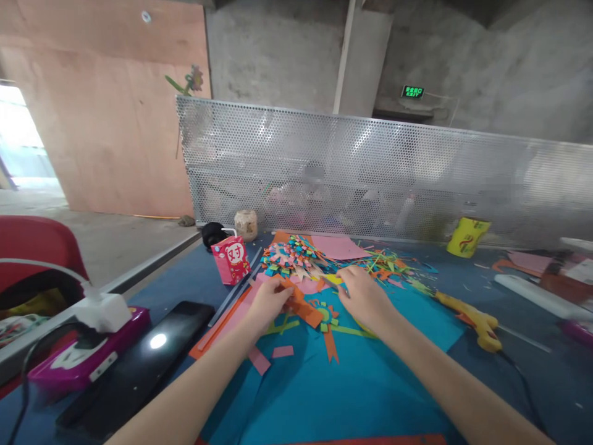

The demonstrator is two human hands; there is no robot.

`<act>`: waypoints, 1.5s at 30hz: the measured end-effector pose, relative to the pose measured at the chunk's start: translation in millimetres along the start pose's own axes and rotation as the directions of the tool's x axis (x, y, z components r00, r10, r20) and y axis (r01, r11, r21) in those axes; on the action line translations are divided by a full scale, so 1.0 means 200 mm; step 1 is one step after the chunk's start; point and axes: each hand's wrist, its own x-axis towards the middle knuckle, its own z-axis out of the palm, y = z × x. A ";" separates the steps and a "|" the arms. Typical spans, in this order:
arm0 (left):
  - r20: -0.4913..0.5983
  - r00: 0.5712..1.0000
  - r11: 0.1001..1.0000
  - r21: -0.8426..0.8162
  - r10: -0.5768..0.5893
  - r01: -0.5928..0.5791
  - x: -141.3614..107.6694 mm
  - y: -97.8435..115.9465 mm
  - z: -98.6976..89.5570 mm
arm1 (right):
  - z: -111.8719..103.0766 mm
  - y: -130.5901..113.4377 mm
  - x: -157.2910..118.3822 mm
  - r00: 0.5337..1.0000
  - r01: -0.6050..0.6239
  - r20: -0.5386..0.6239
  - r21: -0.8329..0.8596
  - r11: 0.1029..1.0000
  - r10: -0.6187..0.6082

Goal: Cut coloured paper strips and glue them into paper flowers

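Observation:
My left hand (270, 304) pinches a folded orange paper strip (304, 309) above a blue paper sheet (324, 395). To the right of the strip, my right hand (362, 298) has its fingers pressed together. A thin, pale shape and a bit of yellow show at its fingertips, too small to make out. Between the hands lies a paper flower (323, 314) with a green centre and orange and green tabs. Beneath it hangs an orange notched paper tail (330, 346). Pink paper pieces (282, 351) rest near my left wrist.
Beyond the hands is a heap of colourful fringed paper (291, 254). A pink drink carton (230, 259), a black phone (139, 364) and a purple power strip (88, 355) stand left. Right are a yellow glue gun (472, 318) and a yellow can (467, 237). A perforated metal screen (324, 173) borders the back.

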 end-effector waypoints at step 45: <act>-0.053 0.991 0.900 -0.413 0.127 -0.137 -0.14 0.18 0.06 | -0.05 0.05 -0.22 0.942 -0.113 0.306 0.680 0.725 -0.140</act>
